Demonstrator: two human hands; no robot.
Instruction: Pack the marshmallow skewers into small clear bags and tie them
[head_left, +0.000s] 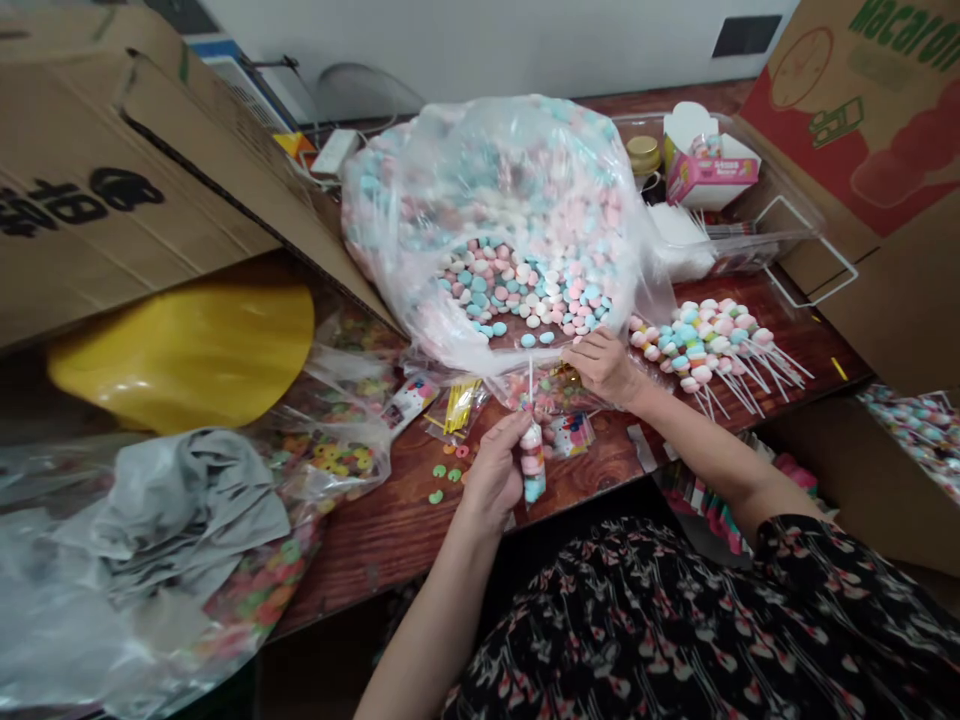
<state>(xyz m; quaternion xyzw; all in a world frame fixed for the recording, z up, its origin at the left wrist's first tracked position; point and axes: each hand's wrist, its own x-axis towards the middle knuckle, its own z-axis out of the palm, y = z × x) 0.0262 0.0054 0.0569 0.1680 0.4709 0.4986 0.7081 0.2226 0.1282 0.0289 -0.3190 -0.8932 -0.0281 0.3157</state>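
Note:
My left hand [495, 472] is shut around a white stick, holding a stack of pastel pink, white and blue candies [533, 463] threaded on it. My right hand [601, 365] pinches the edge of a clear printed cellophane bag [544, 392], just below the mouth of a large clear plastic bag [517, 215] filled with pastel candies. Finished candy sticks [712, 345] lie fanned out to the right of my right hand. Gold twist ties [462, 405] and a few small ring candies [446, 472] lie near my left hand on the wooden table [375, 540].
Cardboard box flaps [112, 170] overhang the left, above a yellow plastic object [187, 350]. Bags of colourful ring candies [330, 455] and grey plastic [172, 510] fill the lower left. A clear tray [757, 235] holds a pink-and-white box [709, 165] at the back right.

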